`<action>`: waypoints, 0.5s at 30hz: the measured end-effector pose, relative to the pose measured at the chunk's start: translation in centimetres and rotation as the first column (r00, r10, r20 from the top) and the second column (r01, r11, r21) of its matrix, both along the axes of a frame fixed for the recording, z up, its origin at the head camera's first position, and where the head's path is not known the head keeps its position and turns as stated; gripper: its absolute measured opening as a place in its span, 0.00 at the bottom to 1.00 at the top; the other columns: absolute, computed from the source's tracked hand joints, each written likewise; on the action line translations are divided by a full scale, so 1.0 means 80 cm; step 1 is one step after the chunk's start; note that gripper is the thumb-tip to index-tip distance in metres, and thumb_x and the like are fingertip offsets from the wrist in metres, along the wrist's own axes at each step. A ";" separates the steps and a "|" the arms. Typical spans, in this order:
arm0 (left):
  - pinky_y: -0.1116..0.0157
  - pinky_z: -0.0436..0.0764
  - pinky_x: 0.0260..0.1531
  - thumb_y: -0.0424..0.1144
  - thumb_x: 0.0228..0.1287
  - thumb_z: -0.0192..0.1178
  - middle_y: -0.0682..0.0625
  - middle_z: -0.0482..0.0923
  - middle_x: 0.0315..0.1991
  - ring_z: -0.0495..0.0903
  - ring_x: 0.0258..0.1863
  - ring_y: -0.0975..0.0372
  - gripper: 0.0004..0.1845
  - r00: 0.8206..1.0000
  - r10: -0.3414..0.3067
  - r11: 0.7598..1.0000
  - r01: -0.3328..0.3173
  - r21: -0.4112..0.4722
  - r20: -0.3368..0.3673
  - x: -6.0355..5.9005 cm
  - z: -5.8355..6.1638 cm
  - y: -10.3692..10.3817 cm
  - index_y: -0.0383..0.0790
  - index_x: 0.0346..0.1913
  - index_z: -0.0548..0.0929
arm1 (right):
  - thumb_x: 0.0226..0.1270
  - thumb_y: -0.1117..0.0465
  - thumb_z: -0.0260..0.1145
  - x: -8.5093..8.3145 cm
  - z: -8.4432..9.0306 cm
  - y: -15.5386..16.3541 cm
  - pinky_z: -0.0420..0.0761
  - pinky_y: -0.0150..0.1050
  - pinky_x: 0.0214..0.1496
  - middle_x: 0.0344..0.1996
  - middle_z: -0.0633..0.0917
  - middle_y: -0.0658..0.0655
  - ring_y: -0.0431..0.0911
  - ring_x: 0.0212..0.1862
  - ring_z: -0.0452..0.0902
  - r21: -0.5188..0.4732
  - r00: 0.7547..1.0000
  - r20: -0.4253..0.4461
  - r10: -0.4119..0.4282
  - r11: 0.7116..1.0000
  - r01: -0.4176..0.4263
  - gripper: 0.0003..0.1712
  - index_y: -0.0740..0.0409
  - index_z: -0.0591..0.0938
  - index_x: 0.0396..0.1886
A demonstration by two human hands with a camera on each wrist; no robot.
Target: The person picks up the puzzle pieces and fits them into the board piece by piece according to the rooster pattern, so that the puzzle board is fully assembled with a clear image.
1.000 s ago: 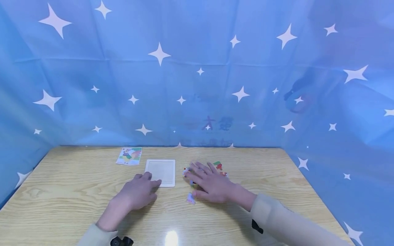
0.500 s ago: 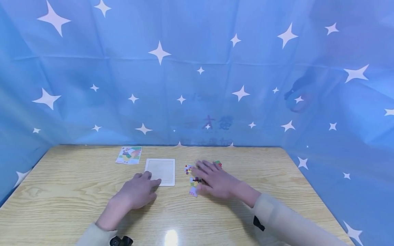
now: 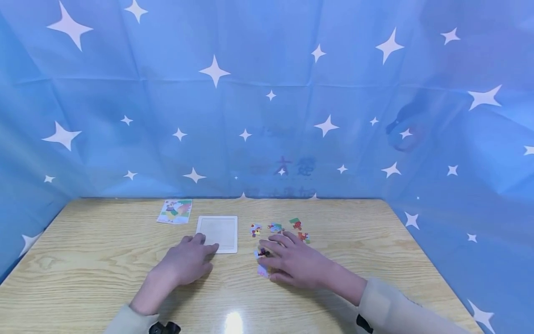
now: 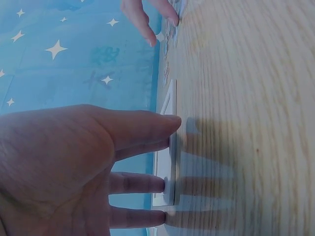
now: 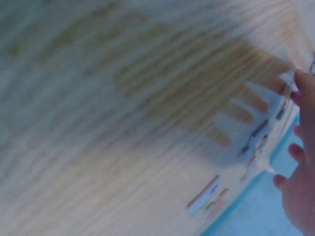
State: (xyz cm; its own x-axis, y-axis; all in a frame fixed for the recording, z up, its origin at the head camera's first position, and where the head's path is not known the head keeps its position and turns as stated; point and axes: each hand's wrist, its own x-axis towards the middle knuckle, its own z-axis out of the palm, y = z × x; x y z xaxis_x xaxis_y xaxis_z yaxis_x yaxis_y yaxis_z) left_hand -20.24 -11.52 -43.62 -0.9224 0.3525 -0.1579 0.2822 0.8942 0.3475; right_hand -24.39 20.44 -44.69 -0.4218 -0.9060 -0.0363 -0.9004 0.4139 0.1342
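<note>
We list: right hand (image 3: 292, 264) flat, fingers straight, covering puzzle pieces (image 3: 262, 254), partly hidden | left hand (image 3: 185, 262) relaxed, fingertips on white tray (image 3: 217, 231) | right-wrist view blurred.

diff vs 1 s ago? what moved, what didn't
The right hand slid back toward the person, dragging a few puzzle pieces along under its fingers. That uncovered the loose pieces farther back, which now lie in the open. No grip was taken or released. The left hand stayed with its fingers on the white tray; the picture card did not move.
</note>
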 end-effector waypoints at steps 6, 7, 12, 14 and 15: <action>0.33 0.78 0.47 0.41 0.70 0.66 0.31 0.70 0.66 0.70 0.62 0.31 0.25 1.000 -0.001 1.000 0.001 -0.001 0.005 0.000 0.002 -0.001 0.40 0.67 0.80 | 0.77 0.42 0.62 0.003 -0.002 -0.004 0.66 0.55 0.72 0.70 0.74 0.53 0.52 0.70 0.67 -0.051 0.998 -0.050 0.041 0.998 -0.044 0.23 0.42 0.80 0.66; 0.33 0.79 0.47 0.41 0.70 0.66 0.31 0.70 0.66 0.70 0.62 0.31 0.25 1.000 -0.001 1.000 0.001 -0.003 0.003 0.000 0.001 -0.001 0.40 0.67 0.80 | 0.77 0.43 0.62 0.003 -0.003 -0.005 0.67 0.54 0.72 0.69 0.75 0.52 0.51 0.70 0.67 -0.063 0.998 -0.042 0.039 0.997 -0.042 0.22 0.42 0.80 0.65; 0.33 0.78 0.47 0.41 0.69 0.66 0.31 0.70 0.66 0.70 0.62 0.31 0.25 1.000 -0.001 1.000 0.001 0.000 0.003 0.001 0.001 -0.001 0.40 0.67 0.81 | 0.80 0.43 0.58 -0.003 -0.006 -0.007 0.62 0.54 0.73 0.69 0.73 0.53 0.52 0.72 0.64 -0.066 0.998 0.040 -0.052 0.996 0.054 0.23 0.46 0.77 0.67; 0.33 0.78 0.48 0.41 0.69 0.66 0.31 0.70 0.66 0.70 0.62 0.31 0.25 1.000 -0.001 1.000 0.001 0.004 0.004 0.001 0.001 0.000 0.40 0.67 0.80 | 0.80 0.42 0.57 -0.005 -0.007 -0.006 0.61 0.55 0.74 0.70 0.73 0.52 0.52 0.73 0.63 -0.054 0.995 0.060 -0.077 0.995 0.080 0.24 0.46 0.76 0.68; 0.33 0.78 0.48 0.41 0.69 0.66 0.30 0.70 0.66 0.70 0.62 0.31 0.25 1.000 -0.002 1.000 0.002 0.004 0.003 0.001 0.000 0.000 0.40 0.68 0.80 | 0.81 0.42 0.56 -0.005 -0.006 -0.006 0.60 0.56 0.74 0.71 0.73 0.52 0.52 0.73 0.63 -0.045 0.995 0.066 -0.081 0.995 0.084 0.25 0.46 0.76 0.69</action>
